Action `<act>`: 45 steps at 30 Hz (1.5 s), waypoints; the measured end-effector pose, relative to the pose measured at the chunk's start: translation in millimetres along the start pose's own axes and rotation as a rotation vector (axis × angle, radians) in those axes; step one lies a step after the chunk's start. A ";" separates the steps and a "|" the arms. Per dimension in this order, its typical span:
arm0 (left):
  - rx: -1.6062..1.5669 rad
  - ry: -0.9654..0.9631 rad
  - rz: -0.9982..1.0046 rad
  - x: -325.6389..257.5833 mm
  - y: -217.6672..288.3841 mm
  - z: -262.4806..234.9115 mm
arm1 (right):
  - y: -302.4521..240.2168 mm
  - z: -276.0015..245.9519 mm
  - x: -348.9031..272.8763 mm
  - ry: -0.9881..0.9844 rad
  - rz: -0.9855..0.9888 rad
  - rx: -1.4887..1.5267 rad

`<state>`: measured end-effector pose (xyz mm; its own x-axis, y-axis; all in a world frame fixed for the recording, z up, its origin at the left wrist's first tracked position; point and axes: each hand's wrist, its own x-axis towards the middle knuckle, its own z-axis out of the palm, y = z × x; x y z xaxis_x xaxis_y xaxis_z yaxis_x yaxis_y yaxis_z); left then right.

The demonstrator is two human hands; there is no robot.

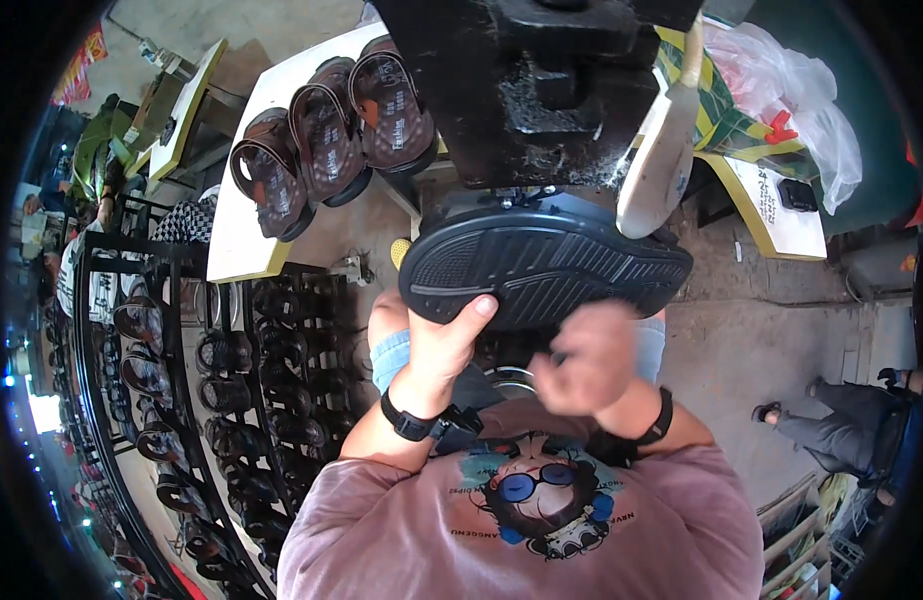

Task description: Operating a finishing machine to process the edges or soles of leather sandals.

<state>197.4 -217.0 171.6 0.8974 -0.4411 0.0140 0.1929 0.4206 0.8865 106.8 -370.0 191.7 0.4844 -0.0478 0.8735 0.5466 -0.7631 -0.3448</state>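
Observation:
A black sandal (551,262) is held sole up, its ribbed underside facing me, just below a large black machine head (541,90). My left hand (446,340) is closed on the sandal's left end, the thumb pressed on the sole and the other fingers hidden beneath. My right hand (591,360) is by the near edge of the sole, toward its right half. Motion blurs its fingers; they look curled, with a small dark spot near the tips that I cannot make out. A pale, worn lever (661,165) hangs from the machine beside the sandal's right end.
Brown sandals (326,135) stand on a white table (246,240) at the left. Black racks (161,420) with rows of sandals fill the lower left. On the right, a table (776,225) holds a plastic bag (781,80) and a small black object (796,195). Another person (841,420) is at the far right.

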 end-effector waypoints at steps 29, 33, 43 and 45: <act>0.867 -0.332 0.062 64.0 89.3 26.4 | 19.0 78.2 -8.3 -0.041 0.883 0.932; 0.316 -0.199 -0.023 43.0 51.9 17.4 | 14.6 60.6 -29.6 0.005 0.875 0.414; -0.271 -0.016 -0.060 9.0 -1.8 27.6 | 43.6 -47.4 33.5 -0.485 0.577 -0.251; -0.297 -0.012 -0.085 5.8 -2.3 25.1 | 51.2 -60.4 66.5 -0.594 0.428 -0.302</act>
<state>192.2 -240.4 181.2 0.8687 -0.4930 -0.0472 0.3759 0.5943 0.7109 125.7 -451.2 252.8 0.9408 -0.0898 0.3268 0.0622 -0.9021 -0.4271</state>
